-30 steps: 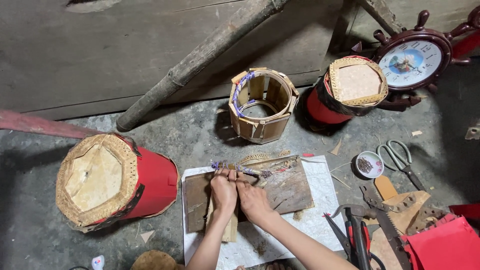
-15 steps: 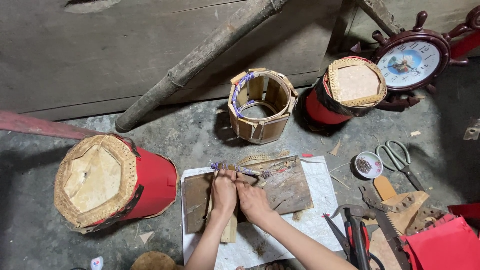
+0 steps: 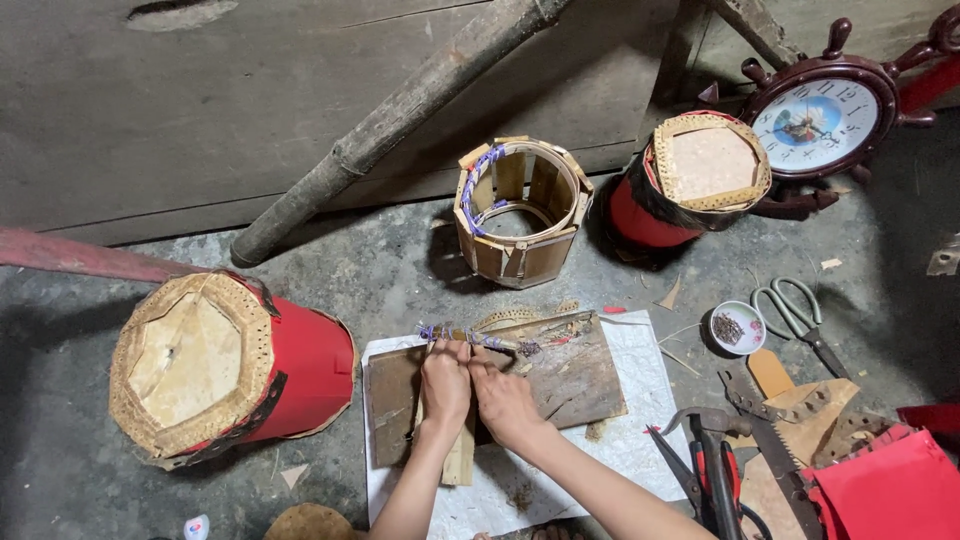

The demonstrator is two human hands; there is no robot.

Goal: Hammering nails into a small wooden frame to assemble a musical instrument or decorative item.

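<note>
My left hand [image 3: 445,385] and my right hand [image 3: 503,400] sit side by side on a dark wooden board [image 3: 580,380] lying on white paper [image 3: 640,440]. Both hands pinch a thin stick wrapped in purple thread [image 3: 480,339] that lies across the board's far edge. Under my left wrist a pale wooden slat [image 3: 460,458] sticks out toward me. A woven straw strip [image 3: 505,318] lies just beyond the board.
A large red drum [image 3: 225,365] lies at left. An unfinished wooden drum frame [image 3: 518,210] and a small red drum [image 3: 685,185] stand beyond. At right lie scissors [image 3: 800,315], a small dish of nails [image 3: 737,327], a hammer [image 3: 715,450], a saw [image 3: 790,450], red sheets [image 3: 890,490] and a ship-wheel clock [image 3: 820,115].
</note>
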